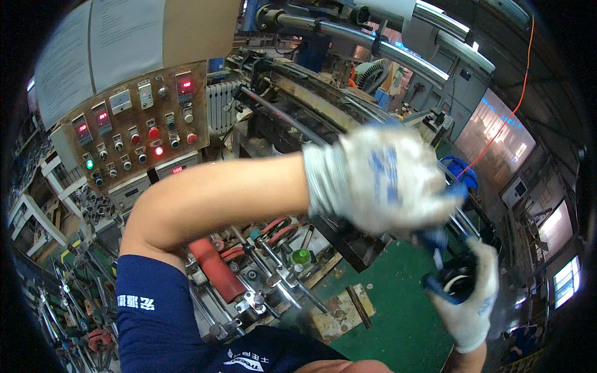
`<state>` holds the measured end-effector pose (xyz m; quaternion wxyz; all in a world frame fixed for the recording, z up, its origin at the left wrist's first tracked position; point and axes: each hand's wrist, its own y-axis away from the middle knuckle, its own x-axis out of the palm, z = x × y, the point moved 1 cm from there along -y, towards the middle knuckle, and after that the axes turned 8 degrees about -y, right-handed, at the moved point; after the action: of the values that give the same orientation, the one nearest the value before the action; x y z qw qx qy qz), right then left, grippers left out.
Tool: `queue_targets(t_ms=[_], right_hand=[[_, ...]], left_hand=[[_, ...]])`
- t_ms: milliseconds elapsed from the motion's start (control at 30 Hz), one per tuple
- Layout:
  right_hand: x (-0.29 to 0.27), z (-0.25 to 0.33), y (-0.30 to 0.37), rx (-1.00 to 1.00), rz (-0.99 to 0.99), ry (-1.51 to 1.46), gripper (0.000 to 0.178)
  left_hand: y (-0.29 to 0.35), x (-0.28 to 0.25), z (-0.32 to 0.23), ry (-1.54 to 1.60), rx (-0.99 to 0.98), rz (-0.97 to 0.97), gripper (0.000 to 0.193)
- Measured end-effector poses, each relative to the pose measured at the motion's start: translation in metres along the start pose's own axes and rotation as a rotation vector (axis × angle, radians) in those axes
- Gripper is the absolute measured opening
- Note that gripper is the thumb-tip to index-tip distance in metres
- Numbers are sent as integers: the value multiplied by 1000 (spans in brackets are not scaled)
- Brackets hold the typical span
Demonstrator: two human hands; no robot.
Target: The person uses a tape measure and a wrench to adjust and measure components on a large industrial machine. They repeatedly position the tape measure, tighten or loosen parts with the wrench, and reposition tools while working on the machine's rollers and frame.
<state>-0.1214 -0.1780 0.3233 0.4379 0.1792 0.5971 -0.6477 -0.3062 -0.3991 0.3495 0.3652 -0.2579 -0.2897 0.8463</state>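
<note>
My left hand (388,180), in a white knit glove with blue fingertips, is raised at the centre right and smeared by motion. Its fingers are too blurred to show whether they grip anything. A small pale strip (438,258) shows just below its fingertips. Lower and to the right, my right hand (476,304) wears a matching glove. Its thumb and fingers curve round a black round object (467,267) with a pale ring inside, which looks like a roll. The two hands are close together but apart.
A control panel (137,133) with lit displays and knobs stands at the left. Below my left arm lie metal rods with a red roller (216,270) and clamps. A long machine bed (311,99) runs behind my hands. An orange cable (522,96) hangs at the right above the green floor (398,298).
</note>
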Motion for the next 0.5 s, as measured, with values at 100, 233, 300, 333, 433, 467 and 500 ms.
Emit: queue_targets(t_ms=[100, 233, 300, 333, 433, 467, 500], right_hand=[[-17, 5, -16, 14, -115, 310, 66], [-31, -23, -51, -34, -187, 492, 50], [-40, -44, -65, -194, -218, 633, 48], [-43, -51, -70, -205, -229, 652, 50], [-43, -60, -86, -311, -179, 673, 56], [-31, -66, -91, -308, -166, 648, 56], [-21, -71, -96, -306, -153, 622, 55]], left_hand=[[17, -2, 61, 4, -77, 143, 48], [68, 5, 148, -32, -152, 92, 37], [98, 3, 182, -29, -223, 174, 33], [116, 4, 189, -70, -283, 219, 32], [149, 10, 193, -149, -428, 294, 30], [159, 14, 194, -214, -475, 298, 30], [169, 18, 195, -281, -520, 300, 31]])
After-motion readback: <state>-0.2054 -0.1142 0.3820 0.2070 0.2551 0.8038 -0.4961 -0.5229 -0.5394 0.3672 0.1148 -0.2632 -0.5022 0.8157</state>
